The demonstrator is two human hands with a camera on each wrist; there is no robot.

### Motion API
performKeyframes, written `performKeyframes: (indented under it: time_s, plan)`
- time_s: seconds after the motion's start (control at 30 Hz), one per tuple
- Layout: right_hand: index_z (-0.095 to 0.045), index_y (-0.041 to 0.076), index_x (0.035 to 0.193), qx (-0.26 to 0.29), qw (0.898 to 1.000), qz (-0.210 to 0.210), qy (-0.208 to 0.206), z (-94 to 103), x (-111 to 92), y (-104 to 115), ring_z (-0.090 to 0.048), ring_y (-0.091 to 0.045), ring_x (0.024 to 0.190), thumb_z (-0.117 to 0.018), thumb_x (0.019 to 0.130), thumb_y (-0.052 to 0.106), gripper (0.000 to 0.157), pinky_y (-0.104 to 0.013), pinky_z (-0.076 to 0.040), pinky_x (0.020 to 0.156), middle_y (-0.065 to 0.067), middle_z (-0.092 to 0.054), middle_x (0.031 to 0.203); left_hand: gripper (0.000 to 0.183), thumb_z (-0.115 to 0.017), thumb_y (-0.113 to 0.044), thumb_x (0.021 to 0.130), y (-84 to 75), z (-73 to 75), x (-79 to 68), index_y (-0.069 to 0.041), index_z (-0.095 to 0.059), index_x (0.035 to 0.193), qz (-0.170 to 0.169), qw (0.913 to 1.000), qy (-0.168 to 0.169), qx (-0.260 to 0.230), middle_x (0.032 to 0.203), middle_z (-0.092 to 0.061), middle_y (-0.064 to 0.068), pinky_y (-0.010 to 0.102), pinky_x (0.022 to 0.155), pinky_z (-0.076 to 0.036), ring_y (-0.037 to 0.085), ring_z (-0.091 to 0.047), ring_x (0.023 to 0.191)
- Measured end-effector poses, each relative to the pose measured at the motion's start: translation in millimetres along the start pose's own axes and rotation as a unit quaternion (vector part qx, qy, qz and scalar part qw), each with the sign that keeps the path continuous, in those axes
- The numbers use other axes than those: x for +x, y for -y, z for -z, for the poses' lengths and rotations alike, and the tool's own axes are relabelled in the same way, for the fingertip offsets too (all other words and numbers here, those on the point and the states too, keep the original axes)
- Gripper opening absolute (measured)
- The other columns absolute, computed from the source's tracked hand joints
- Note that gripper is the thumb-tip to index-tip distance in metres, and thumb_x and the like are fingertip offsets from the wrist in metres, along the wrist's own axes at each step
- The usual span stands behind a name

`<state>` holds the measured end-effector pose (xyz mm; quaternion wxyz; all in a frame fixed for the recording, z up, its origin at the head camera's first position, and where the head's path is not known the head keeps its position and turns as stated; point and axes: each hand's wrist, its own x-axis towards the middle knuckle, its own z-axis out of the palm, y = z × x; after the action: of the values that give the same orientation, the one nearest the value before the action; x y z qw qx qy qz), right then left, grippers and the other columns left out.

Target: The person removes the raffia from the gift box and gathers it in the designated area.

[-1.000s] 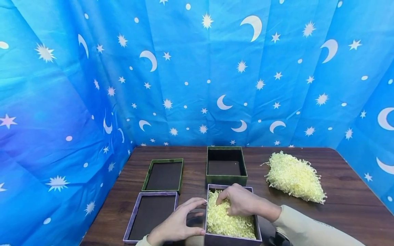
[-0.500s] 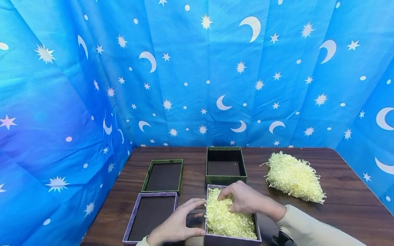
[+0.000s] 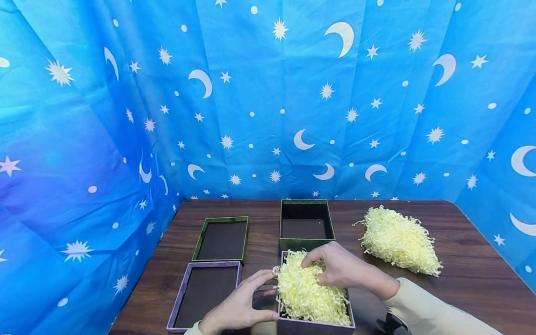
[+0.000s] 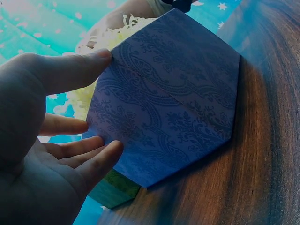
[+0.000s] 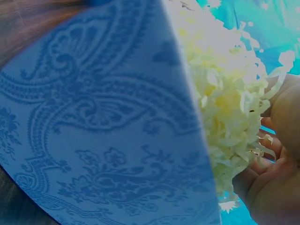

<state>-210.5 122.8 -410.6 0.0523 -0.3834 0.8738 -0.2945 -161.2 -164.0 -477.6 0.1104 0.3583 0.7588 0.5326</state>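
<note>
Purple box sits at the near edge of the desk, about mid-width, packed with pale yellow shredded paper that mounds above its rim. Right hand is on top of the shreds at the box's far side, fingers curled down into the paper and pinching a clump — right-wrist view shows shreds bunched against the palm. Left hand steadies the box from its left wall: thumb at the near left corner, fingertips at the upper left edge, fingers bent around the side, gripping the box; the left-wrist view shows thumb and fingers pressed against the patterned wall. Green box, open with a dark inside, stands just behind the purple one, walls nearly touching. Purple lid lies inner side up just left of the purple box, near the left front corner of the desk; green lid lies behind it, also inner side up. Loose heap of shredded paper sits on the right half of the desk, well apart from the boxes. Blue star-and-moon cloth hangs behind and along both sides.
</note>
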Motion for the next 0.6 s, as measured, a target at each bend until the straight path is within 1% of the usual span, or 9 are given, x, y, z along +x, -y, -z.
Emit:
performKeyframes:
  time_s: [0.1,0.23,0.4,0.47,0.6]
  plan:
    - [-0.076,0.020,0.101,0.002,1.000,0.001,-0.003,2.5,-1.0,-0.3,-0.067,-0.015,0.101,-0.067,0.064,-0.009,0.048,-0.030,-0.057,0.083,0.007,-0.073,0.102,0.074,-0.077,-0.021,0.084,-0.2,0.4,0.3,-0.006,-0.038,0.144,0.006,0.9999,0.003,-0.012,0.144,-0.038,0.015,0.033,0.101,-0.049,0.029,-0.046,0.131]
    - [-0.076,0.019,0.101,0.004,1.000,0.004,-0.009,5.5,-1.8,0.3,-0.067,-0.015,0.100,-0.067,0.063,-0.009,0.048,-0.029,-0.057,0.082,0.006,-0.073,0.102,0.074,-0.077,-0.021,0.084,-0.2,0.1,0.3,-0.005,-0.038,0.145,0.001,0.9999,0.000,-0.010,0.144,-0.038,0.017,0.035,0.101,-0.050,0.030,-0.045,0.132]
    - [-0.076,0.019,0.102,0.003,1.000,0.000,-0.013,9.7,-3.4,2.6,-0.068,-0.016,0.100,-0.068,0.065,-0.009,0.047,-0.029,-0.058,0.081,0.005,-0.074,0.102,0.074,-0.077,-0.020,0.084,0.2,-0.8,0.5,-0.003,-0.038,0.144,-0.013,0.9999,-0.004,0.000,0.143,-0.040,0.017,0.035,0.100,-0.051,0.024,-0.045,0.132]
    - [-0.076,0.020,0.102,0.004,1.000,-0.003,-0.016,11.6,-4.2,4.2,-0.068,-0.016,0.100,-0.068,0.066,-0.008,0.047,-0.029,-0.058,0.081,0.005,-0.074,0.103,0.074,-0.077,-0.021,0.084,0.1,-0.9,0.5,-0.004,-0.039,0.144,-0.012,0.9999,-0.005,0.001,0.143,-0.041,0.015,0.034,0.100,-0.051,0.023,-0.045,0.133]
    - [-0.076,0.021,0.102,0.004,1.000,-0.006,-0.025,14.6,-6.3,6.8,-0.068,-0.016,0.100,-0.068,0.065,-0.008,0.047,-0.029,-0.058,0.081,0.006,-0.074,0.103,0.073,-0.077,-0.021,0.085,-0.3,-0.9,0.2,-0.005,-0.039,0.145,-0.007,0.9999,-0.002,-0.007,0.143,-0.041,0.015,0.033,0.100,-0.050,0.028,-0.046,0.132]
